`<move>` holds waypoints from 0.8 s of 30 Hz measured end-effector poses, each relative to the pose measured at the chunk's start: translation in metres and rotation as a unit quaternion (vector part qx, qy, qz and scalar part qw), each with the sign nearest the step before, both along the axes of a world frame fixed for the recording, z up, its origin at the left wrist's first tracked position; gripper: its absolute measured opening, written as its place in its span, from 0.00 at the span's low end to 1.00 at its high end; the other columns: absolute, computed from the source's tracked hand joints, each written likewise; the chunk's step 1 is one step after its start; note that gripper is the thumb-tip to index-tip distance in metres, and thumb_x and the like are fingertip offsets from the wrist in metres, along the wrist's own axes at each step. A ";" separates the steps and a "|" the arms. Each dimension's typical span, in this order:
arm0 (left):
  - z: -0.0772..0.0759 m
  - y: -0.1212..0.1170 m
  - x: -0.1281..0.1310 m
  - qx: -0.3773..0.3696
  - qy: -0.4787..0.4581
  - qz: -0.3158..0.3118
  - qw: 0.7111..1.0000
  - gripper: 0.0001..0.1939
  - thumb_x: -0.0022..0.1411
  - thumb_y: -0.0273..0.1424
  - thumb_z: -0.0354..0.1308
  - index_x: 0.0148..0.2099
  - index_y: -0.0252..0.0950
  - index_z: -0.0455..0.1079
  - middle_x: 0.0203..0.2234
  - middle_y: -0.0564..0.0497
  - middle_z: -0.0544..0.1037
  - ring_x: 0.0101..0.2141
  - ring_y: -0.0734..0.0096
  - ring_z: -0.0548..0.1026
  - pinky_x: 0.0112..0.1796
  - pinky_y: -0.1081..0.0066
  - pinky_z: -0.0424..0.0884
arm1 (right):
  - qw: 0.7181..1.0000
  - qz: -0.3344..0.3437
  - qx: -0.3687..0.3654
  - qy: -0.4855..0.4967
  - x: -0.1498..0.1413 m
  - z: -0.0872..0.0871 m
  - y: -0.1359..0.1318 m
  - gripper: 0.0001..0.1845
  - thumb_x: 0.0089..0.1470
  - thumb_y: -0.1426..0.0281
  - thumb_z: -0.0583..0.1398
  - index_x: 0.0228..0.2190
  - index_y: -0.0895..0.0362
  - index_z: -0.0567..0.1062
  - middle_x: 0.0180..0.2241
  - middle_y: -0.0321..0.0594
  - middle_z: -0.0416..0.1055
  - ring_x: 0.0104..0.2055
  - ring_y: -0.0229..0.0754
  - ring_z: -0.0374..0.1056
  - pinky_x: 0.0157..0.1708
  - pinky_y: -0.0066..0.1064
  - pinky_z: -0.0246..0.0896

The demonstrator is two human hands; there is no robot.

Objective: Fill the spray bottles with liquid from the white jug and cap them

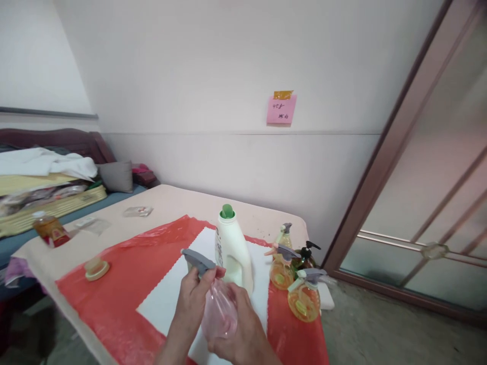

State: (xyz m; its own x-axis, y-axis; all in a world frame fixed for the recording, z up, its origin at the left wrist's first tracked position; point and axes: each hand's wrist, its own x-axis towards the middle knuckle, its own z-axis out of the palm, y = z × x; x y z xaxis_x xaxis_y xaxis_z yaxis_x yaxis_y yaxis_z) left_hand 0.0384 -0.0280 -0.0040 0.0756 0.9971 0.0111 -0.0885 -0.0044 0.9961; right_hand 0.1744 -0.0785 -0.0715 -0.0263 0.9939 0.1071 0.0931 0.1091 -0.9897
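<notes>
Both my hands hold a clear pink spray bottle (pixel 219 310) with a grey trigger head, low in the middle of the view. My left hand (pixel 193 299) grips the neck just under the trigger head. My right hand (pixel 243 329) wraps around the bottle's body from below. The bottle is over a white cloth (pixel 167 294) lying on a red plastic sheet (pixel 125 274). Just behind the bottle stands a cream detergent jug (pixel 233 251) with a green cap.
Two orange spray bottles (pixel 302 296) stand at the table's right edge, with a dark pump bottle (pixel 307 253) and a small pale bottle (pixel 284 235) behind them. A cream lid (pixel 96 268) and an amber bottle (pixel 49 229) are at left. A glass sliding door (pixel 429 203) stands right.
</notes>
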 end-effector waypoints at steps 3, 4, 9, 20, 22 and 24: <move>-0.001 0.001 -0.003 0.003 -0.009 -0.035 0.999 0.18 0.58 0.45 0.61 0.37 0.34 0.73 0.34 0.46 0.80 0.36 0.63 0.75 0.39 0.67 0.69 | 0.970 0.103 -0.049 0.216 0.011 0.004 -0.002 0.49 0.30 0.60 0.74 0.55 0.54 0.64 0.55 0.47 0.64 0.58 0.56 0.60 0.53 0.42 0.57; -0.001 0.002 -0.004 0.003 -0.031 -0.048 0.998 0.16 0.58 0.44 0.61 0.37 0.35 0.73 0.33 0.47 0.80 0.36 0.64 0.75 0.40 0.67 0.69 | 0.953 0.121 -0.066 0.270 0.016 0.005 -0.003 0.45 0.37 0.56 0.72 0.55 0.54 0.64 0.56 0.48 0.64 0.59 0.56 0.59 0.53 0.42 0.56; 0.003 0.003 -0.009 -0.009 -0.180 -0.060 0.982 0.13 0.58 0.43 0.62 0.35 0.38 0.70 0.29 0.50 0.78 0.36 0.65 0.76 0.40 0.68 0.70 | 0.866 0.168 -0.157 0.444 0.019 0.008 -0.009 0.34 0.45 0.59 0.66 0.54 0.54 0.68 0.51 0.47 0.70 0.57 0.54 0.62 0.51 0.43 0.58; -0.011 0.014 -0.021 -0.076 -0.100 0.017 0.992 0.20 0.50 0.46 0.68 0.37 0.37 0.72 0.34 0.45 0.81 0.42 0.57 0.77 0.42 0.63 0.72 | 0.984 0.039 -0.065 0.161 -0.012 -0.006 -0.009 0.61 0.15 0.77 0.74 0.57 0.51 0.64 0.53 0.44 0.60 0.53 0.56 0.62 0.49 0.41 0.60; -0.012 0.014 -0.017 -0.061 -0.040 0.023 0.997 0.21 0.51 0.47 0.67 0.39 0.36 0.73 0.35 0.45 0.81 0.43 0.56 0.76 0.42 0.64 0.72 | 0.996 -0.005 -0.040 0.078 -0.012 -0.009 -0.009 0.62 0.18 0.79 0.72 0.59 0.52 0.61 0.55 0.45 0.59 0.57 0.57 0.58 0.54 0.41 0.57; -0.012 0.013 -0.014 -0.043 0.003 0.041 0.998 0.22 0.50 0.49 0.66 0.38 0.35 0.74 0.35 0.44 0.81 0.40 0.57 0.76 0.39 0.66 0.72 | 0.997 -0.006 -0.046 0.063 -0.010 -0.009 -0.009 0.61 0.20 0.77 0.73 0.60 0.52 0.60 0.55 0.44 0.61 0.57 0.57 0.58 0.55 0.42 0.56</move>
State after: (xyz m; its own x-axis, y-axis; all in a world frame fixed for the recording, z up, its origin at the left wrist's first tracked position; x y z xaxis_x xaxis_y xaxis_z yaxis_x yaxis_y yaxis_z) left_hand 0.0248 -0.0153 -0.0163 -0.0070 0.9972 -0.0744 -0.0861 0.0736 0.9936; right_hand 0.1643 -0.0876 -0.0803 -0.0070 0.9998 0.0166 -0.0321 0.0164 -0.9993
